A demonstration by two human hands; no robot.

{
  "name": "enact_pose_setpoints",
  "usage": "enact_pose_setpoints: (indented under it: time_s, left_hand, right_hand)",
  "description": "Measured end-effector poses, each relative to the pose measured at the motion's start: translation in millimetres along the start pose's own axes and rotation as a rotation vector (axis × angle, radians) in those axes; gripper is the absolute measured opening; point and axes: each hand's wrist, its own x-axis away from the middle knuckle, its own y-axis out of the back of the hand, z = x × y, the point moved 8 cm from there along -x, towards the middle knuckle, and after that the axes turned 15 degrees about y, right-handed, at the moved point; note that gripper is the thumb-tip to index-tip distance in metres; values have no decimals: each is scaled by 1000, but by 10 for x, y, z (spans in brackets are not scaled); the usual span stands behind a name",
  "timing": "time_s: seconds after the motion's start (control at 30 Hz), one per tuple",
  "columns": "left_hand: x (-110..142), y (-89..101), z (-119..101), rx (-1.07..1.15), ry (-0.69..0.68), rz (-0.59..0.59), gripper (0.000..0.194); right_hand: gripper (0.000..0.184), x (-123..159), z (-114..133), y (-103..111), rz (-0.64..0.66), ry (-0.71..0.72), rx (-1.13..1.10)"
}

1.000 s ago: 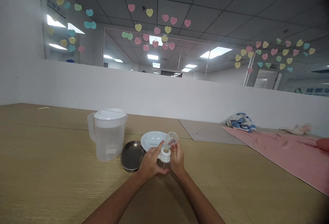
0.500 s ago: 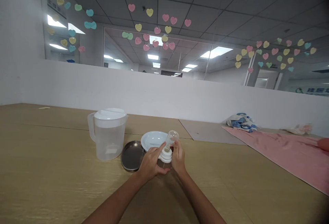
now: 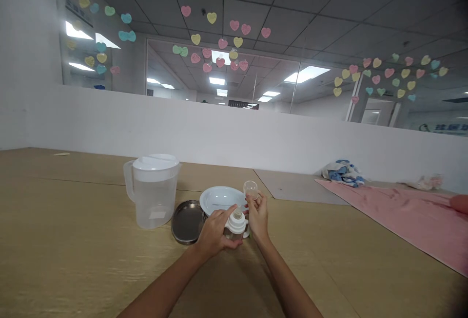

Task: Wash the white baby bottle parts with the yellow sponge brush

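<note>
My left hand (image 3: 216,230) is wrapped round a baby bottle (image 3: 237,223) with a white collar, a pale teat on top and a white side handle. The bottle leans a little above the table. My right hand (image 3: 258,215) grips a clear domed bottle cap (image 3: 250,189) by its lower edge, up and to the right of the teat and apart from it. Behind the bottle sits a pale blue-white bowl (image 3: 210,196), partly covered by my left hand. A round dark metal tray (image 3: 187,223) lies just left of that hand.
A translucent lidded pitcher (image 3: 155,201) stands on the wooden table (image 3: 91,245) to the left. Toward the right are a pink cloth (image 3: 395,208), a grey mat (image 3: 292,189) and a crumpled blue-and-white cloth (image 3: 342,173). A white wall (image 3: 204,133) with windows runs along the back.
The clear cap has come away from the bottle's top, carried up and right by my right hand. More of the bottle's handle shows. My left hand has barely moved.
</note>
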Motion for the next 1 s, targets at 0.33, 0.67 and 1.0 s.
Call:
enact_pose_setpoints:
  time_s: [0.33,0.67,1.0]
  left_hand:
    - [-6,-14,22,-5,24,17,92]
    - [-11,3,-2,-9,40,33,92]
    - [-4,-3,9,6,44,38,94]
  right_hand:
    - [61,-32,-51,-74,92,99,74]
    - [60,-10,-38,-103,144,99,95]
    - [56,34,-86,-164,247,-27,105]
